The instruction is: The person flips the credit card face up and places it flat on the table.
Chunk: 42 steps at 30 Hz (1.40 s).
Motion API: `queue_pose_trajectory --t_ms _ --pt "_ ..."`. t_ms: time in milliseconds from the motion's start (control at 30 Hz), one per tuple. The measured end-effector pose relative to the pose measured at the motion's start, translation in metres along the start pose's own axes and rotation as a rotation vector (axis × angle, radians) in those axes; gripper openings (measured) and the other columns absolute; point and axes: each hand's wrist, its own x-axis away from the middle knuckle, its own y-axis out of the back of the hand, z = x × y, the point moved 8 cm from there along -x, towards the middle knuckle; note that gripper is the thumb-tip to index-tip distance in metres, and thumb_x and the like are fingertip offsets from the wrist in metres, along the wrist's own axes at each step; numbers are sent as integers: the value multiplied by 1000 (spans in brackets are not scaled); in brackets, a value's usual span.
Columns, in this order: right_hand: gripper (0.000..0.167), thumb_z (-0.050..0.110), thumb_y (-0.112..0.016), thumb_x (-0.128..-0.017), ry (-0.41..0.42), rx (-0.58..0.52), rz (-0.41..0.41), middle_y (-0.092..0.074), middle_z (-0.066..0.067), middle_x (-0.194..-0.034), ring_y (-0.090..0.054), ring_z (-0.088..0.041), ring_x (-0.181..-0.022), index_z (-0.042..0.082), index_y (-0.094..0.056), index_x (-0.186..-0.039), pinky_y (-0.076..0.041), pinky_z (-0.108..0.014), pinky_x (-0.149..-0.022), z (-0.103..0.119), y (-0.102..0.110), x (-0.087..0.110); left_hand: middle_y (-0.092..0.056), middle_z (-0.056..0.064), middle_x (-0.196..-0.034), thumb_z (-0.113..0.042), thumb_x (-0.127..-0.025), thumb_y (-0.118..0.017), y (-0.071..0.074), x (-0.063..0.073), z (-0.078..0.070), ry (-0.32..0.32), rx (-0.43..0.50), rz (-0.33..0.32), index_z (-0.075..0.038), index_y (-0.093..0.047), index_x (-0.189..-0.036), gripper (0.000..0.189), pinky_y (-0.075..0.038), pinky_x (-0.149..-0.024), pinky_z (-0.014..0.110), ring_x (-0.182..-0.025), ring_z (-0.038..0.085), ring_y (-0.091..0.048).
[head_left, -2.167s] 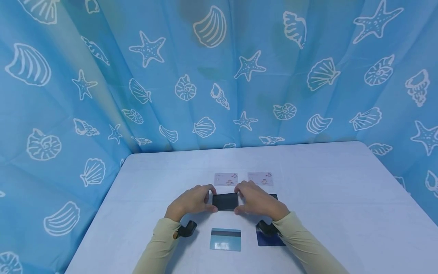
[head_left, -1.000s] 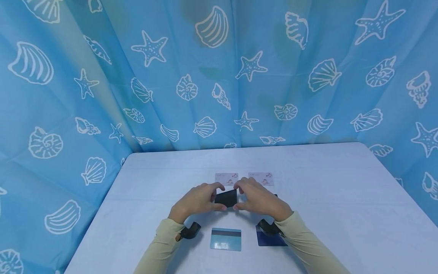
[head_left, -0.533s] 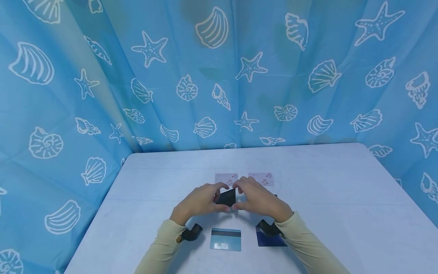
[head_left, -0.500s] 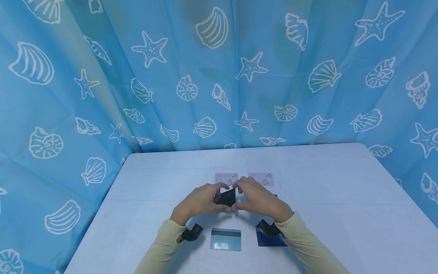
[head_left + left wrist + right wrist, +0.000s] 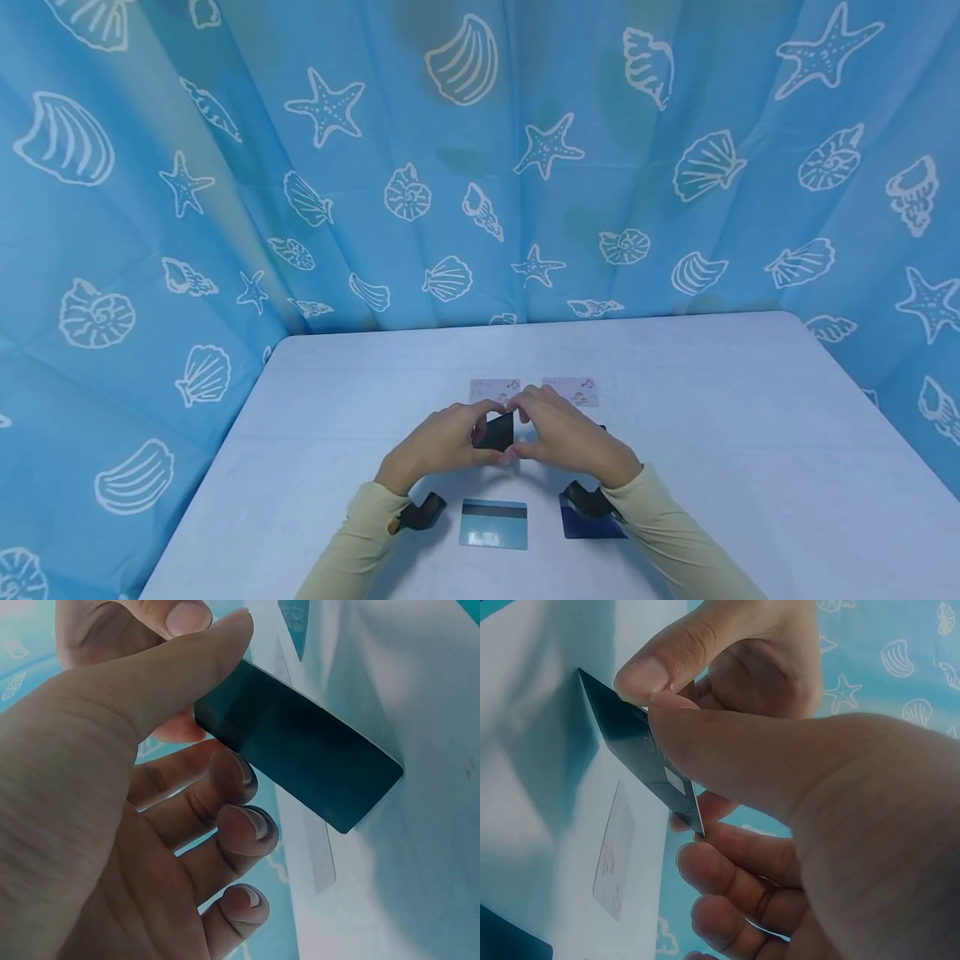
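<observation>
One dark card (image 5: 499, 432): tilted more steeply than before, apparently mid-turn. Left grip (image 5: 441, 440): shifted against right grip (image 5: 572, 442); both pinch the card's raised end.

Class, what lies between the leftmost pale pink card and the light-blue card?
The head view shows a black card there, held by the left hand and right hand, then white tabletop before the light-blue card.

the bench (image 5: 750, 417) leaves passage at both sides; left hand (image 5: 438, 443), right hand (image 5: 567, 443) and dark card (image 5: 499, 433) block its middle, the curtain (image 5: 360, 208) its far edge.
</observation>
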Motion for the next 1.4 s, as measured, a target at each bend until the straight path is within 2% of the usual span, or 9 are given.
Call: queue_pose_trajectory --t_ms 367,567,833,1233,1400 --pt "60 36 -89 -81 -10 9 -3 -60 1 -101 -47 -15 -93 8 -65 -129 -42 -29 -76 2 2 1 -65 1 -88 -36 -86 -85 -1 0 0 7 8 6 -16 -56 -145 68 -46 -64 22 -73 9 -56" --pt "68 40 -90 -78 -24 -1 9 -62 -3 -105 -48 -15 -93 7 -64 -131 -43 -32 -78 0 3 1 -67 2 -90 -36 -87 -84 1 0 -1 2 9 -1 -15 -56 -143 66 -47 -68 23 -75 10 -57" --pt "73 39 -92 -76 -36 5 36 -64 -8 -109 -48 -17 -94 5 -62 -134 -43 -34 -79 -4 1 1 -68 4 -90 -41 -86 -84 2 2 -1 10 28 0 -17 -55 -145 70 -45 -61 23 -70 9 -56" --pt "78 37 -94 -74 -79 -1 67 -65 -8 -111 -52 -19 -96 2 -61 -136 -48 -38 -82 -12 -10 -4 -60 -4 -80 -46 -87 -82 8 5 -4 -12 24 -21 -18 -55 -144 69 -42 -58 22 -65 7 -52" --pt "77 36 -94 -74 -81 -10 63 -66 -9 -112 -53 -19 -97 2 -61 -135 -49 -39 -83 -13 -13 -4 -64 2 -83 -46 -88 -81 11 7 -5 -16 31 -27 -18 -55 -144 68 -42 -59 22 -66 7 -52"
